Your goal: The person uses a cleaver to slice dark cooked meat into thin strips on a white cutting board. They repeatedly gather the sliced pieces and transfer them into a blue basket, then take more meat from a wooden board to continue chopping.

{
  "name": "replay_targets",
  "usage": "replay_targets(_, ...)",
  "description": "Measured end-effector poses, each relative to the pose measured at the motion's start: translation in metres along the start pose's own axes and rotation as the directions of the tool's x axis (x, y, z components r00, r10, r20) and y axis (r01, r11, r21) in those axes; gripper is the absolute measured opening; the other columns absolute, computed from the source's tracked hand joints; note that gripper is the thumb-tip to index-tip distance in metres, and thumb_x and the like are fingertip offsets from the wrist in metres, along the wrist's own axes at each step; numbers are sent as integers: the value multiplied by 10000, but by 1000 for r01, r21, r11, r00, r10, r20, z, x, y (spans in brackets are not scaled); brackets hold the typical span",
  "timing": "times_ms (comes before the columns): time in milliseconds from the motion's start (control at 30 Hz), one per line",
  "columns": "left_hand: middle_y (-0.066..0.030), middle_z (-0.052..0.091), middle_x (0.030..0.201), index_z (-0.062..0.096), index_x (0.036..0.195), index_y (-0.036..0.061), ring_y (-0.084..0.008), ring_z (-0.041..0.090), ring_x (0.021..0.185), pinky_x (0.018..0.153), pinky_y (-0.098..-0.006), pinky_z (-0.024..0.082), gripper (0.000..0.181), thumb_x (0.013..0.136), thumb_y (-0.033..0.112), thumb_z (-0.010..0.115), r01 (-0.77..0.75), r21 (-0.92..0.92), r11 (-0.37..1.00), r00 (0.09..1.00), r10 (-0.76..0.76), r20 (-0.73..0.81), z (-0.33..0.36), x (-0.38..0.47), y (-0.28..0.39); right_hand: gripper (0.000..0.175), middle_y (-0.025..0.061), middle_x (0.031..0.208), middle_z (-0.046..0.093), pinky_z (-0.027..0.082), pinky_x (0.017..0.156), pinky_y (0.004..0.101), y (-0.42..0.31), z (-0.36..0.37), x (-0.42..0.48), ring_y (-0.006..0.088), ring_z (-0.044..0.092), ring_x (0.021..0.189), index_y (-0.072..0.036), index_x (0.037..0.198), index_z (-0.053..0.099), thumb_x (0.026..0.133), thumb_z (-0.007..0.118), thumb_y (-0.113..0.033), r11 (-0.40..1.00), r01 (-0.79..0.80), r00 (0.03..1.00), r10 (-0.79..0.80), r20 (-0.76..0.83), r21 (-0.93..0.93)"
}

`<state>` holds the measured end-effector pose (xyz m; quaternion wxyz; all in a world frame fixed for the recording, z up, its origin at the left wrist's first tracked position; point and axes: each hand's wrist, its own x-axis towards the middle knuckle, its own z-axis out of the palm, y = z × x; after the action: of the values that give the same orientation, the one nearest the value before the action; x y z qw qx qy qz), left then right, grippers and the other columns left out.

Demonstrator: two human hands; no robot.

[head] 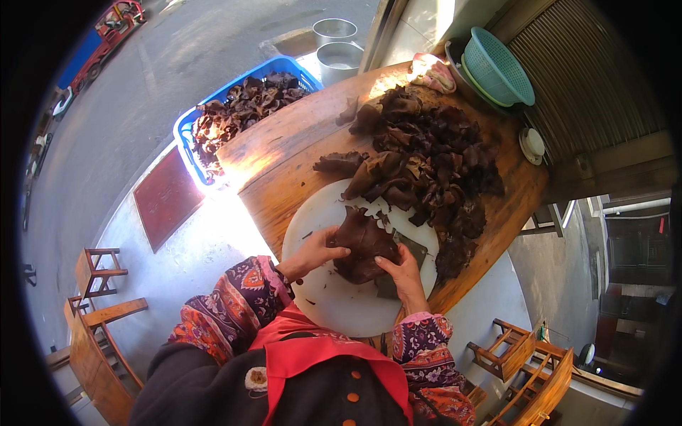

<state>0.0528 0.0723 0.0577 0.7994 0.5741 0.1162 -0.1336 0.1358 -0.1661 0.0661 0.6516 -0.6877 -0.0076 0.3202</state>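
Both my hands hold one broad, dark brown piece of wood ear fungus over a round white cutting board. My left hand pinches its left edge, thumb on top. My right hand grips the lower right edge, also with the thumb on top. Partly beneath the piece and my right hand lies a cleaver, its dark flat blade resting on the board. A large heap of wood ear fungus covers the wooden table beyond the board and overlaps the board's far edge. Small dark scraps lie on the board.
A blue plastic basket of more fungus stands beyond the table's left edge, near metal buckets. At the far right are a teal colander, a crumpled cloth and a small white dish. Wooden stools and benches stand on both sides.
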Motion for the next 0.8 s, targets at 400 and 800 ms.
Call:
replay_targets(400, -96, 565, 1004, 604, 955, 56, -291, 554, 1133, 1111, -401, 401, 143, 819, 90, 574, -617, 785, -56, 738, 304, 602, -55, -22, -39, 116, 125, 1410, 551, 476, 1009, 451, 58, 41, -59, 345, 469, 1361, -30, 962, 559, 846, 555, -28, 104, 451, 849, -356, 390, -887)
replay_targets(800, -227, 341, 1568, 357, 1498, -16, -342, 324, 1468, 1202, -424, 289, 664, 872, 85, 553, -325, 924, 200, 929, 252, 272, 30, -41, -81, 268, 227, 1379, 518, 556, 882, 497, 85, 62, -68, 477, 506, 1263, -34, 1127, 582, 864, 594, -88, 78, 382, 901, -256, 352, -921)
